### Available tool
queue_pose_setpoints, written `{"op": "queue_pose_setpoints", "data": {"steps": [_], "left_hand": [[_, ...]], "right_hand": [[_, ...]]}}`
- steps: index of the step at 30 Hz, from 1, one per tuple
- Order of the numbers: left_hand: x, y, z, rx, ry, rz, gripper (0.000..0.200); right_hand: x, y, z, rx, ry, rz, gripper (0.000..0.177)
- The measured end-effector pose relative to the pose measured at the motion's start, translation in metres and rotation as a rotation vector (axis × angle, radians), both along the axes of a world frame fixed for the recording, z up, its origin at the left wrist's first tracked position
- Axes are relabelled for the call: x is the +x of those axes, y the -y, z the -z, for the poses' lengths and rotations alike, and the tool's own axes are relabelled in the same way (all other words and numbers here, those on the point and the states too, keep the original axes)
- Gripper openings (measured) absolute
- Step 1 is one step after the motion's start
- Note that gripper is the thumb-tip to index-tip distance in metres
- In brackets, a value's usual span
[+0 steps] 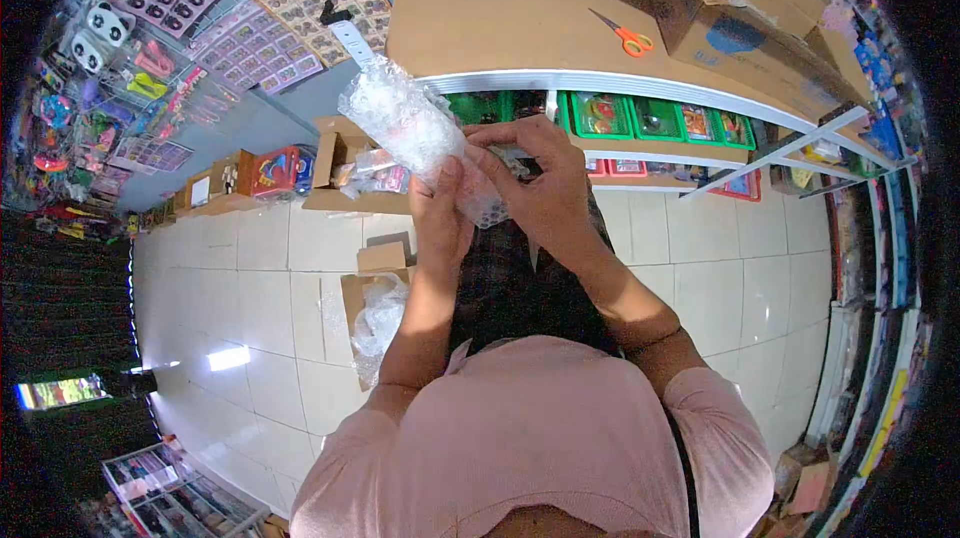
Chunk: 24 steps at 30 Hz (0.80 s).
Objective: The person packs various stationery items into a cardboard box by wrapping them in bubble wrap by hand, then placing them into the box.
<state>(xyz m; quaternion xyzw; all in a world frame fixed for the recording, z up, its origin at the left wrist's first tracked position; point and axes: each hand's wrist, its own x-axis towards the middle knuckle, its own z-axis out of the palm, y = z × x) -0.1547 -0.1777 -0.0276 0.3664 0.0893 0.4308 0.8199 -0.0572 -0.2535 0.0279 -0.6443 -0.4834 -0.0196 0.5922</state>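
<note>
A bundle in clear bubble wrap (402, 121) is held up in front of my body, tilted toward the upper left. My left hand (438, 210) is closed around its lower part, with the thumb pressed on the wrap. My right hand (540, 178) pinches the wrap at the lower right side, its fingers bent and close to my left thumb. What lies inside the wrap shows only as pale and reddish patches. A loose flap of the wrap hangs below, between both hands.
Orange-handled scissors (630, 40) lie on the cardboard-covered shelf top (500, 13), near an open carton (735, 33). Green baskets (600, 116) stand beneath. On the tiled floor are a box with bubble wrap (380, 316) and another open carton (325, 163). Goods hang at the left.
</note>
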Motion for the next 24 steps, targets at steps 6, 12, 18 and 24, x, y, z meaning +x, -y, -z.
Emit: {"op": "queue_pose_setpoints", "data": {"steps": [6, 12, 18, 24], "left_hand": [[0.001, 0.001, -0.003, 0.022, -0.021, -0.054, 0.035], [0.004, 0.000, -0.014, -0.075, -0.135, -0.088, 0.033], [0.001, 0.006, -0.018, -0.022, -0.223, 0.039, 0.033], [0.002, 0.028, -0.022, 0.141, -0.569, 0.272, 0.038]], "right_hand": [[-0.002, 0.002, 0.007, 0.036, 0.058, -0.017, 0.021], [-0.020, 0.008, -0.004, -0.129, 0.492, 0.033, 0.041], [0.029, 0.010, 0.007, 0.057, -0.263, -0.272, 0.047], [0.047, 0.015, 0.010, -0.090, -0.657, -0.420, 0.072]]}}
